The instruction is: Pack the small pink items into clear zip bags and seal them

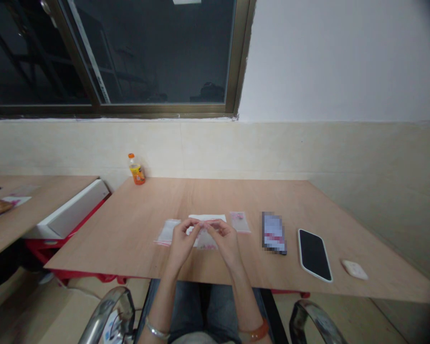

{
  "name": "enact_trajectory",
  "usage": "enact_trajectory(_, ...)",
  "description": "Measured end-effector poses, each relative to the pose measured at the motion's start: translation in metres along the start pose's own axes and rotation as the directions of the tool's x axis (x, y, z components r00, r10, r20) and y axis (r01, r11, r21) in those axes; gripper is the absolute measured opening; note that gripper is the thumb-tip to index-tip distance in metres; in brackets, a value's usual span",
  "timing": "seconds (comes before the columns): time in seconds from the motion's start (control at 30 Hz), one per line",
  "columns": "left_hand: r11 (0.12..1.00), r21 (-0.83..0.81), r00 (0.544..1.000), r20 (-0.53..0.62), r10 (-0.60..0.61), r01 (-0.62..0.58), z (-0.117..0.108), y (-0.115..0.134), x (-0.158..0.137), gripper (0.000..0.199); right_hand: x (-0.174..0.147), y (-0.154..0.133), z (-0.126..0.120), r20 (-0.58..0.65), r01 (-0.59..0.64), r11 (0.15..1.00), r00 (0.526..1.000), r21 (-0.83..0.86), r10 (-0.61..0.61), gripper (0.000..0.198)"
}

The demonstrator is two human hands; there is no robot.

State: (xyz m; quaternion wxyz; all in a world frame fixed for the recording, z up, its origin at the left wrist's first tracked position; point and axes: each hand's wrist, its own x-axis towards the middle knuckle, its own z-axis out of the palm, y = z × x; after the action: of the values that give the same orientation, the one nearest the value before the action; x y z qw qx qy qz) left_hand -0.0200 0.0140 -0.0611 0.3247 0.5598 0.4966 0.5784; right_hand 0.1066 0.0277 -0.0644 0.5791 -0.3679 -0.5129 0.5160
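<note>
My left hand (182, 241) and my right hand (228, 242) meet above the table, thumbs and fingertips pinched together. Between them they hold a small clear zip bag (205, 241) by its upper edge, where a red line shows; the fingers partly cover it. Small pinkish specks appear near the bag's lower end, too fine to name. Beside my left hand lie more clear plastic bags (167, 231). To the right of my right hand, another small clear bag (240, 222) rests flat with something small and reddish in it. A white sheet (208, 217) lies just behind my fingers.
On the right of the wooden table (129, 239) lie a blurred-out phone (274, 233), a white-edged device with a dark screen (314, 255) and a small whitish object (354, 269). An orange drink bottle (137, 170) stands by the wall. A second table (53, 186) is at left.
</note>
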Motion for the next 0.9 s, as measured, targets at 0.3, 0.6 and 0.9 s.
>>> enact_trajectory(0.3,0.996,-0.083,0.999,0.018,-0.031,0.033,0.004,0.002,0.000,0.023,0.001,0.000,-0.001,0.015,0.024,1.000,1.000,0.018,-0.024,0.021)
enact_trajectory(0.6,0.999,-0.042,1.000,0.012,-0.008,0.009,0.007,0.008,-0.001,0.023,0.002,0.011,-0.001,-0.048,0.097,0.995,0.994,-0.011,-0.098,0.016)
enact_trajectory(0.9,0.997,0.079,0.999,-0.048,-0.002,0.006,0.004,0.000,0.000,0.025,0.003,0.012,-0.001,-0.015,0.096,0.993,0.995,-0.071,-0.097,0.019)
